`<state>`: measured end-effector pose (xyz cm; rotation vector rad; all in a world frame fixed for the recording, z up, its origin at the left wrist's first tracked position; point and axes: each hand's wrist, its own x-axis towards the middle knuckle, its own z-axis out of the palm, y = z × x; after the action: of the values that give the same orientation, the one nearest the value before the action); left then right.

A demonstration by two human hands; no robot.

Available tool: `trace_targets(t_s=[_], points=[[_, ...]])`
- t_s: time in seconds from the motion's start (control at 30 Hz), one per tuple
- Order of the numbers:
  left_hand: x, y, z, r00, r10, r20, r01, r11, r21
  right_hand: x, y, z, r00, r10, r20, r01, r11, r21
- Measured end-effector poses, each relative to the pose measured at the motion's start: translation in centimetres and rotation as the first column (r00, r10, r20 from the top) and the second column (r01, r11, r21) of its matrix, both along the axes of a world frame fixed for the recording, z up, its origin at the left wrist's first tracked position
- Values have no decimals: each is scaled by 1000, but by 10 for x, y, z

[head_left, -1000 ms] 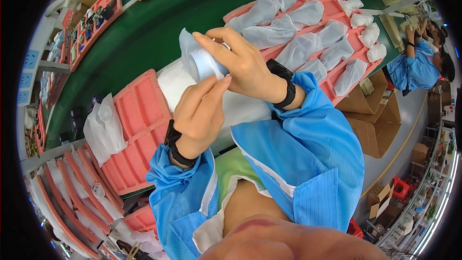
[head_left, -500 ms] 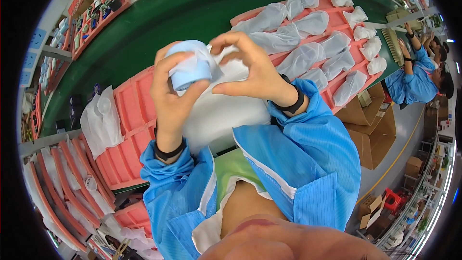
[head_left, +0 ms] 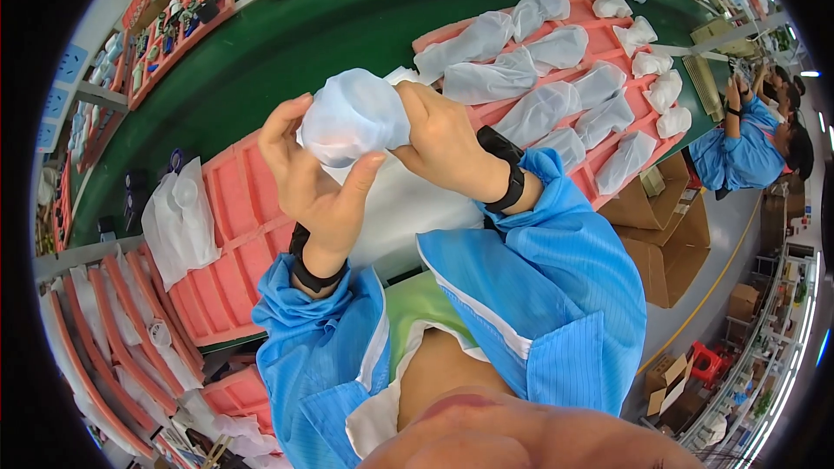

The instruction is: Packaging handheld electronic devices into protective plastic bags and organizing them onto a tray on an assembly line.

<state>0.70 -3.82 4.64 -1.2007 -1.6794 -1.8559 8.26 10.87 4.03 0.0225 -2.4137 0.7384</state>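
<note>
A pale-blue rounded piece [head_left: 352, 117], covered by a thin translucent white wrap, is held up over the work area. My left hand [head_left: 317, 187] cups it from below and the left, thumb and fingers around its side. Closed at its right side, my right hand [head_left: 443, 135] grips the gathered edge of the wrap; its fingertips are partly hidden. Below both hands lies a stack of white wrapping sheets [head_left: 404, 217]. Within the wrap, the piece's exact shape does not show.
To the right, a pink compartment tray [head_left: 512, 108] bears several wrapped pieces [head_left: 495, 78]. Another pink tray [head_left: 243, 217] lies left, with a white bag [head_left: 182, 221] on it. Cardboard boxes [head_left: 669, 252] stand at lower right. A co-worker in blue [head_left: 738, 156] sits at far right.
The wrap now covers the blue piece, which was partly bare before. My right hand has gone from spread fingers to closed against the wrap's right side.
</note>
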Motion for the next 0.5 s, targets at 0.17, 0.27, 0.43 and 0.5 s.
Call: trace_targets(t_s=[0.17, 0.27, 0.43, 0.5], points=[[-3, 1, 10, 966, 99, -241, -127, 987, -103, -1, 2, 1, 998, 57, -13, -59, 980, -188], [-21, -12, 17, 992, 108, -69, -119, 977, -177, -2, -3, 5, 960, 269, 74, -193, 832, -520], [-69, -33, 21, 958, -67, 280, 128, 971, -204, 7, 21, 34, 597, 786, 161, 128, 104, -986], [-88, -48, 24, 981, 87, 176, -18, 934, -358, -10, 45, 29, 697, 662, 275, 137, 253, -958]])
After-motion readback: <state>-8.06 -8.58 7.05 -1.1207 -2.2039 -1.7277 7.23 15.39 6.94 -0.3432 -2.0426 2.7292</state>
